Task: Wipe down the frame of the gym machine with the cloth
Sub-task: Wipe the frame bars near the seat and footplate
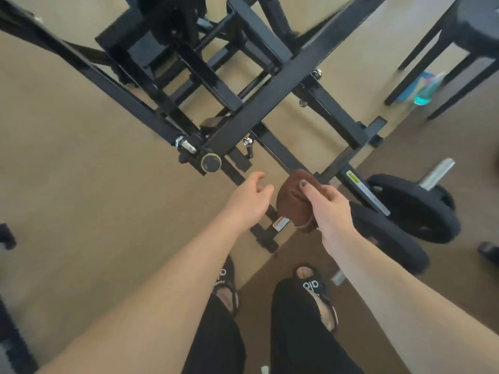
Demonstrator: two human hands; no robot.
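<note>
1. The black gym machine frame (259, 103) fills the upper half of the view, its square tubes crossing at many angles over a tan floor (54, 171); the top runs out of the picture and is blurred.
2. A black stool (464, 36) stands at the upper right, with a bright blue and green object (424, 90) under it, too blurred to name.
3. Two black weight plates (415, 206) sit on a bar at the right, just beside the low frame tube, crowding that end.
4. Black trousers and black sandals (316, 290) show at the bottom; a dark object at the left edge is cut off.
5. The brown cloth (291, 203) is bunched against a low frame tube near the centre, hiding the tube beneath it.
6. The right hand (326, 201) grips the cloth, thumb on top and fingers curled under.
7. The left hand (251, 198) hangs just beside the cloth with fingers loosely spread, holding nothing.
8. A round knob (211, 163) and a silver pin (186, 144) stick out above the hands.
</note>
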